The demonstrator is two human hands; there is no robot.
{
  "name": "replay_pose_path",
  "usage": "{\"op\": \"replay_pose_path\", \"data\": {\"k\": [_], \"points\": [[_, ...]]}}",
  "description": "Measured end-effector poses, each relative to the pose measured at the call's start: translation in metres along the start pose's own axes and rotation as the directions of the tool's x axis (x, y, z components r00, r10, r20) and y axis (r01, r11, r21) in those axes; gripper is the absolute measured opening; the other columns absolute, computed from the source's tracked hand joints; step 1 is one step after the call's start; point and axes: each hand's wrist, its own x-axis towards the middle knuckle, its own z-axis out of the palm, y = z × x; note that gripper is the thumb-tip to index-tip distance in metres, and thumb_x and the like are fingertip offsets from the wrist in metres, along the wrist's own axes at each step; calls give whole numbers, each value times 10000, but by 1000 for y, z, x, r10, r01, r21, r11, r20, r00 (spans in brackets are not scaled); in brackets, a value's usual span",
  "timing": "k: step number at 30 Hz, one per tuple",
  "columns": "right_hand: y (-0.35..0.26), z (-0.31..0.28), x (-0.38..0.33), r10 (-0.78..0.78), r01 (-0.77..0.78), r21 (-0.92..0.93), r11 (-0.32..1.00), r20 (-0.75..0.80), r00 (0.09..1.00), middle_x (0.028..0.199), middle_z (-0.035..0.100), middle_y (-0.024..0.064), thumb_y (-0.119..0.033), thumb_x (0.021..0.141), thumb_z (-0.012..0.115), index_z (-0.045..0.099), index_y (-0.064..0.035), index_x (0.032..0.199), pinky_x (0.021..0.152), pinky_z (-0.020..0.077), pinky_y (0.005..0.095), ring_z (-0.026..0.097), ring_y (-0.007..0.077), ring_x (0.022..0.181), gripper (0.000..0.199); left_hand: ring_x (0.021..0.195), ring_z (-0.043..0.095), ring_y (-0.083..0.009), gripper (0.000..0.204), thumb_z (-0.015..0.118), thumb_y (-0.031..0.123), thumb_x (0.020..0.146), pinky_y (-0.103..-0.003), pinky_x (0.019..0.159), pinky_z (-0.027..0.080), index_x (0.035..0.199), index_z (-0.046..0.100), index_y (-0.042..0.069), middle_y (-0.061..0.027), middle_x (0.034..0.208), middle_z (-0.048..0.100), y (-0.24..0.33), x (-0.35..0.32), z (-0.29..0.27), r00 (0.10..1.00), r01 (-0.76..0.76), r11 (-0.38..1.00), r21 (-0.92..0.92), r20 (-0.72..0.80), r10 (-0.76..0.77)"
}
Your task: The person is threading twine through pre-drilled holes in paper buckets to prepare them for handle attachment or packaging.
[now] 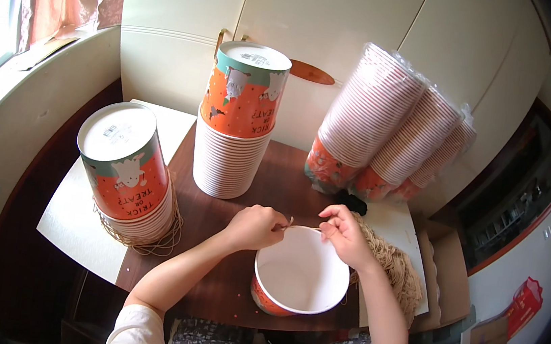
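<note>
An open paper bucket (301, 270), white inside with an orange printed outside, stands in front of me at the table's near edge. At its far rim, my left hand (259, 228) is closed in a pinch on a thin tan cord (291, 224). The cord runs along the rim toward my right hand (344, 234). That hand's thumb and forefinger close on the cord at the rim's far right, its other fingers curled loosely. Beside my right forearm lies a thick bundle of tan cords (390, 267).
Behind my hands rises a tall stack of upturned paper buckets (244, 121). A shorter stack (124, 161) at left has loose cords round its base. Plastic-wrapped bucket stacks (374, 108) lean at the back right. A cardboard box (444, 273) stands right of the table (204, 259).
</note>
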Motion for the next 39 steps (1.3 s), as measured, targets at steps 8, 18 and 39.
{"op": "replay_pose_path", "data": {"k": [8, 18, 39], "points": [[-62, -20, -57, 91, -111, -595, 796, -63, 994, 687, 578, 92, -100, 795, 584, 574, -32, 904, 568, 446, 285, 574, 187, 623, 129, 695, 611, -299, 223, 552, 141, 672, -384, 659, 494, 853, 657, 65, -138, 731, 627, -7, 2, -2, 997, 56, 997, 53, -55, -53], [-62, -69, -129, 149, -262, -583, 769, -235, 960, 683, 596, 93, -87, 775, 612, 612, 15, 786, 561, 444, 272, 576, 178, 611, 102, 657, 613, -234, 214, 641, 192, 695, -334, 621, 498, 870, 653, 69, -92, 734, 628, -1, 2, -3, 984, -39, 999, 19, -172, 42], [-28, -73, -152, 79, -269, -390, 881, -438, 895, 637, 537, -2, -106, 837, 570, 588, 7, 758, 507, 355, 207, 439, 52, 557, 139, 596, 610, -192, 162, 579, 122, 729, -290, 571, 473, 783, 632, -22, -140, 663, 619, -21, 7, -7, 981, 194, 951, -239, 21, -194]]}}
